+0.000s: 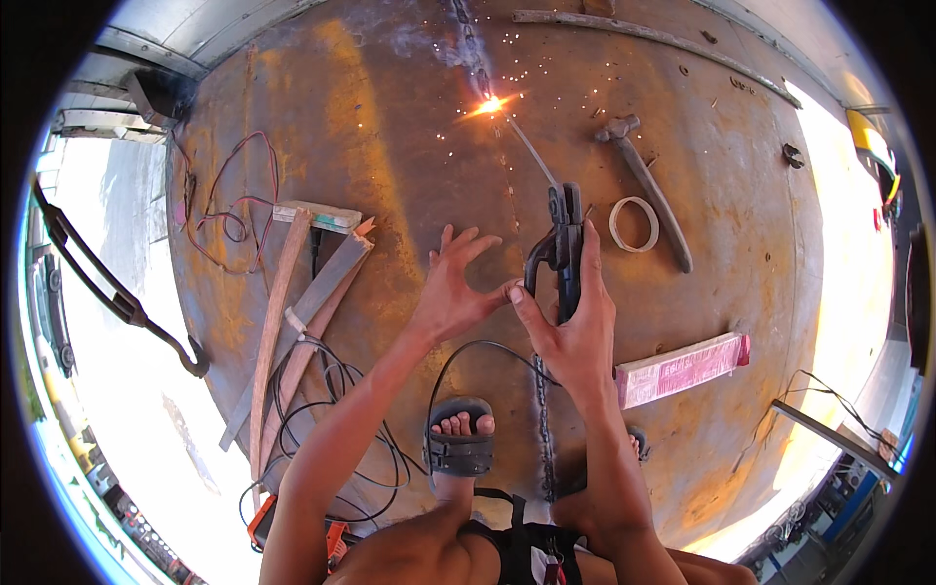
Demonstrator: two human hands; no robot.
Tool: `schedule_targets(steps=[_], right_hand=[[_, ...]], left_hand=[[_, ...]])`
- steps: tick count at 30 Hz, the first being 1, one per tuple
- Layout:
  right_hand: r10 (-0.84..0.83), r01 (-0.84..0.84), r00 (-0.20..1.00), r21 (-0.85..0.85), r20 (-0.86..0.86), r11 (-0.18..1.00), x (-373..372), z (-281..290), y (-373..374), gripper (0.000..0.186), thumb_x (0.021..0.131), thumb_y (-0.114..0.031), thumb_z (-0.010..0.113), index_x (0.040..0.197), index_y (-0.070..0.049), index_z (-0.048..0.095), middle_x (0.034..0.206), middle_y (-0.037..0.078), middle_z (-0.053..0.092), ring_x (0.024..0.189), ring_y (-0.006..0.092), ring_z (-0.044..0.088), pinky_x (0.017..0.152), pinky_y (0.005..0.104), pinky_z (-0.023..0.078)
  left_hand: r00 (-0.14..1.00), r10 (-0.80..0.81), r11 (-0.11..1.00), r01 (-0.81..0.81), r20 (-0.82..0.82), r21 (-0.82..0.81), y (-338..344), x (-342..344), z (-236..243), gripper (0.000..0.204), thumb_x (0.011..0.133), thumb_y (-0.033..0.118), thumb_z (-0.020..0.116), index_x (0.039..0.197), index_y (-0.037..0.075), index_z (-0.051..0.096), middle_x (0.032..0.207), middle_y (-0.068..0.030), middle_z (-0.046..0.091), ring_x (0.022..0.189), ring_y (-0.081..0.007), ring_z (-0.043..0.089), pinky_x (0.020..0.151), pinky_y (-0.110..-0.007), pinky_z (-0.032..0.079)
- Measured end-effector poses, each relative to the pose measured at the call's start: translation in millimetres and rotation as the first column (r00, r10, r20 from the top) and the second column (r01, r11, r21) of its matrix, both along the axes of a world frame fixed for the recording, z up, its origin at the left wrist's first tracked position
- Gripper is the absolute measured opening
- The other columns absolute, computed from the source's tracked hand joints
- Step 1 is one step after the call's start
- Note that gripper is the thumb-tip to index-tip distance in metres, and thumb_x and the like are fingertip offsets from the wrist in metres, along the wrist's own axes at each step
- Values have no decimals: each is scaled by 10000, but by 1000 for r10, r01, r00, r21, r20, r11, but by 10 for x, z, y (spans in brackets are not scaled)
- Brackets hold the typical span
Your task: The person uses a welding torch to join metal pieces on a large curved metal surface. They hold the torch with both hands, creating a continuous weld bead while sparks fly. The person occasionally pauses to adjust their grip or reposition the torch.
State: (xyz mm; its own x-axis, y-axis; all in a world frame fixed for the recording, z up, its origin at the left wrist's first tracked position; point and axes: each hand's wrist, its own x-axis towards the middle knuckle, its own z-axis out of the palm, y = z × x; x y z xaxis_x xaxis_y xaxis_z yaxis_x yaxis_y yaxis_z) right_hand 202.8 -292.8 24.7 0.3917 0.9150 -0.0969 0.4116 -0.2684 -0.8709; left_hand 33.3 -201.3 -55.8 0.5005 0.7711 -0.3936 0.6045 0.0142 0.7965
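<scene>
My right hand (577, 327) is closed around a black electrode holder (567, 244), which points away from me. From its jaws a thin welding rod (532, 153) slants up and left to a bright arc on the rusty steel plate (390, 292), where sparks and smoke spread. A rough weld seam (471, 49) runs beyond the arc, and another bead (543, 429) lies nearer to me. My left hand (456, 283) has its fingers spread, its thumb by the holder's lever and my right thumb; whether they touch is unclear.
Right of the holder lie a hammer (643, 185), a pale ring (634, 224) and a pink-and-white box (681, 370). Wooden strips (283, 331) and coiled black cable (336, 390) are at left. A long rod (653, 44) lies at the far side. My sandaled foot (460, 439) stands on the plate.
</scene>
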Motion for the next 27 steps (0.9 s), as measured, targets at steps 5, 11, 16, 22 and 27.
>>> schedule_targets(steps=[5, 11, 16, 22, 27], right_hand=[[6, -8, 999, 53, 32, 999, 14, -63, -28, 1064, 948, -255, 886, 1722, 81, 237, 1347, 284, 716, 1222, 422, 748, 1040, 473, 580], [4, -4, 1000, 32, 22, 999, 2, -45, -37, 1062, 949, -255, 885, 1721, 84, 240, 1378, 297, 705, 1260, 430, 736, 1054, 474, 576], [19, -21, 999, 53, 34, 998, 11, -80, -35, 1056, 949, -250, 886, 1719, 89, 248, 1403, 304, 694, 1275, 429, 733, 1058, 471, 576], [26, -29, 998, 57, 49, 998, 20, -86, -19, 1061, 946, -246, 889, 1723, 82, 246, 1405, 299, 696, 1270, 421, 736, 1061, 466, 579], [32, -33, 999, 45, 17, 998, 27, -77, -10, 1060, 949, -257, 885, 1729, 71, 246, 1410, 294, 695, 1282, 414, 731, 1072, 472, 574]], left_hand=[[1000, -9, 1000, 9, -4, 0, -3, -19, 5, 926, 809, 556, 968, 1569, 154, 624, 1746, -267, 420, 1710, -497, 143, 1363, -696, 123], [1000, -12, 1000, 12, -1, 2, -6, -25, -4, 929, 804, 542, 975, 1568, 147, 623, 1746, -264, 420, 1710, -498, 140, 1365, -692, 121], [1000, -8, 1000, 8, 3, 6, -10, -31, -29, 929, 801, 544, 976, 1567, 152, 626, 1743, -260, 430, 1710, -494, 147, 1364, -693, 127], [1000, 3, 1000, -4, 19, 12, -14, -36, -55, 934, 792, 556, 979, 1562, 157, 630, 1748, -253, 429, 1710, -492, 153, 1364, -693, 134], [1000, 6, 1000, -6, 19, 13, -10, -31, -38, 911, 799, 573, 966, 1544, 158, 647, 1747, -257, 435, 1711, -487, 158, 1362, -689, 141]])
